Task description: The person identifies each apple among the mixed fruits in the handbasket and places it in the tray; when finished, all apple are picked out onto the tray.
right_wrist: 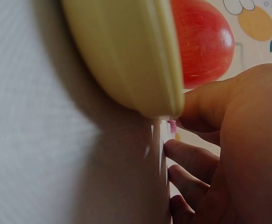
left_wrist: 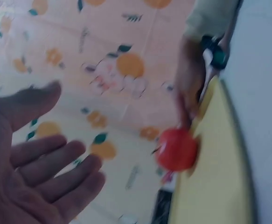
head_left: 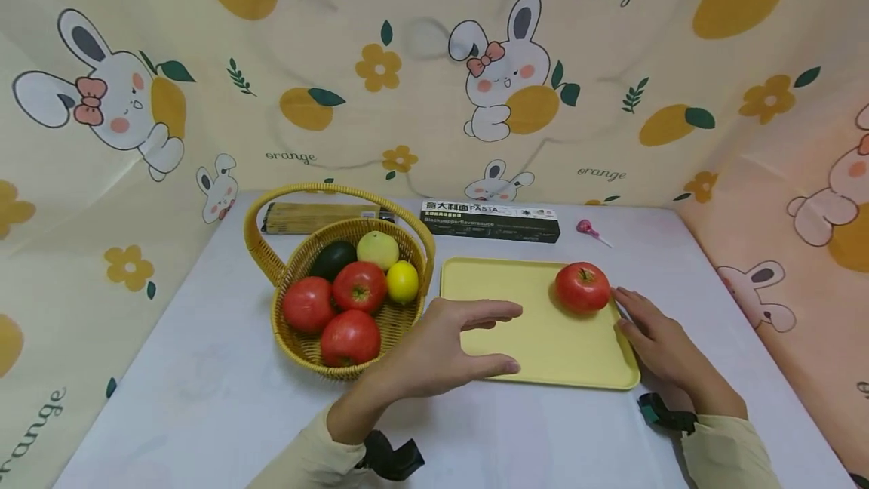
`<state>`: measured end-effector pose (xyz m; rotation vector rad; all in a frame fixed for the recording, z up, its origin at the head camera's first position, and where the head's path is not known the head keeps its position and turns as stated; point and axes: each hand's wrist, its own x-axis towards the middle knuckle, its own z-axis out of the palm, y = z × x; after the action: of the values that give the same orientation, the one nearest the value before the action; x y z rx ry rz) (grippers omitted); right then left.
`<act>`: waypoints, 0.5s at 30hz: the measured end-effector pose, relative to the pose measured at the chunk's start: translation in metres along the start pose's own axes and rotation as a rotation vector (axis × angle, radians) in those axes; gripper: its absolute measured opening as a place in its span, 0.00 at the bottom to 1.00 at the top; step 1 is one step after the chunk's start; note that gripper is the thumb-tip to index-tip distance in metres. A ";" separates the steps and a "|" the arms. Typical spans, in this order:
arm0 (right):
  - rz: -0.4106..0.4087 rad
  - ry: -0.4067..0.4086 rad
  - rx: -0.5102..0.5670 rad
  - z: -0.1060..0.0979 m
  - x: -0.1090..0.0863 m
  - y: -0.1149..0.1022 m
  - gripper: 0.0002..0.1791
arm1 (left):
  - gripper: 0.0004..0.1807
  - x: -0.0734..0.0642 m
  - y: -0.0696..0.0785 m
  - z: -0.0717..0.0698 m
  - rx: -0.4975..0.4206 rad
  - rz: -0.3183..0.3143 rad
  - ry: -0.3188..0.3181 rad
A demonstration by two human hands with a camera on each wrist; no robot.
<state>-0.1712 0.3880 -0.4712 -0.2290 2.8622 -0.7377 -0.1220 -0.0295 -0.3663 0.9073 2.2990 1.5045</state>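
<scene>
A red apple [head_left: 581, 288] sits toward the right end of a yellow rectangular tray [head_left: 502, 281]. My left hand [head_left: 441, 345] is held over the tray's left part, thumb and fingers spread apart with nothing between them; its bare palm also shows in the left wrist view. At the tray's right edge rests my right hand [head_left: 668, 345], its thumb right at the rim and its fingers extended along the table beside it. In the right wrist view the thumb lies against the rim, just below the apple [right_wrist: 203, 44].
Left of the tray stands a wicker basket [head_left: 288, 349] holding several fruits: red apples, a yellow lemon [head_left: 403, 282], a pale green round fruit [head_left: 377, 250] and a dark green one [head_left: 333, 259]. Behind lie a pasta box [head_left: 489, 223], a noodle pack [head_left: 305, 217] and a lollipop [head_left: 589, 229].
</scene>
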 end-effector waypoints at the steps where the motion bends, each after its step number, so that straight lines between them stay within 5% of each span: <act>1: 0.005 0.001 0.002 0.000 0.000 0.000 0.39 | 0.34 -0.003 0.000 -0.007 0.021 0.013 -0.005; 8: 0.003 0.000 0.015 -0.001 0.001 -0.001 0.39 | 0.34 -0.032 0.000 -0.069 0.136 0.087 0.053; 15: 0.008 -0.003 0.018 0.000 0.000 0.001 0.39 | 0.34 -0.061 -0.020 -0.123 0.116 0.014 0.159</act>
<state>-0.1712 0.3883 -0.4718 -0.2152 2.8504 -0.7606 -0.1454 -0.1634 -0.3376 0.8624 2.5206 1.5136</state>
